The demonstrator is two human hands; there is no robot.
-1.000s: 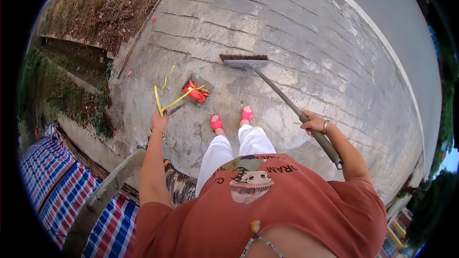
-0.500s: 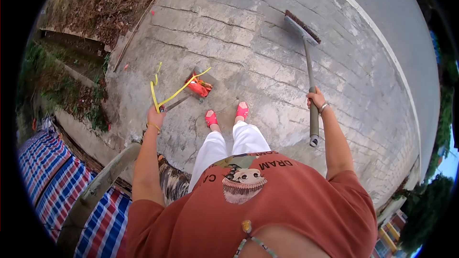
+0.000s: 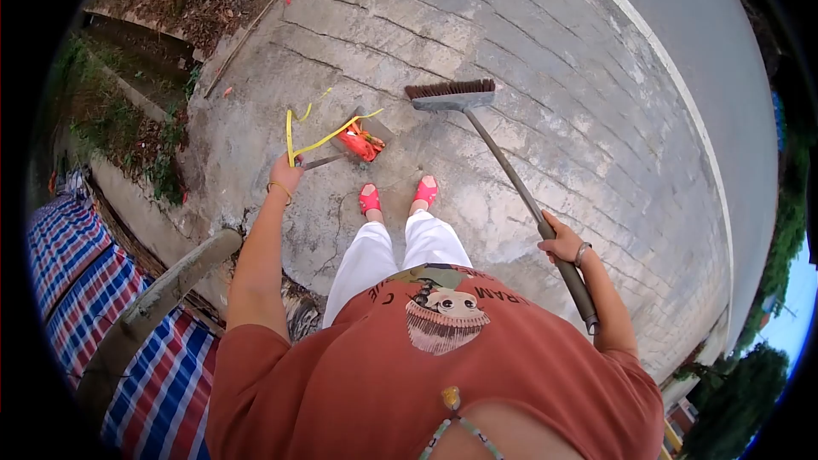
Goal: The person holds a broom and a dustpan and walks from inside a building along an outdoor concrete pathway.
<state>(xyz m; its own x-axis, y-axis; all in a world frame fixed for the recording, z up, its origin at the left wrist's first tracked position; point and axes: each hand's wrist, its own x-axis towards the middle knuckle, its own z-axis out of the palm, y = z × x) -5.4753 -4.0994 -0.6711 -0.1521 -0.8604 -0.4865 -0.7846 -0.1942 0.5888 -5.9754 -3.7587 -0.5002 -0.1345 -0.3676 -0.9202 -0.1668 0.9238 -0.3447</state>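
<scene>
My right hand (image 3: 562, 243) is wrapped round the grip of a long-handled push broom (image 3: 503, 162). Its head, with dark brown bristles, is over the pavement ahead, bristles facing away from me. In my left hand (image 3: 288, 175) are the handle of a long-handled dustpan (image 3: 375, 123) and a yellow strap (image 3: 324, 147), whose loose ends stick out over the pan. Red and orange litter (image 3: 362, 145) lies inside the dustpan, just beyond my feet. My fingers partly hide how the strap and handle are gripped.
Cracked concrete paving (image 3: 545, 60) stretches ahead, with an asphalt road (image 3: 699, 34) on the right. A drainage ditch (image 3: 132, 60) and dry grass border the left. Near my left arm stand a pale rail (image 3: 183, 268) and striped tarpaulin (image 3: 72, 264). Small red scraps (image 3: 227, 92) lie on the ground.
The broom head has swung left toward the dustpan, and its handle now slants. My right hand has moved a little lower in view. My left hand has shifted slightly forward, still gripping.
</scene>
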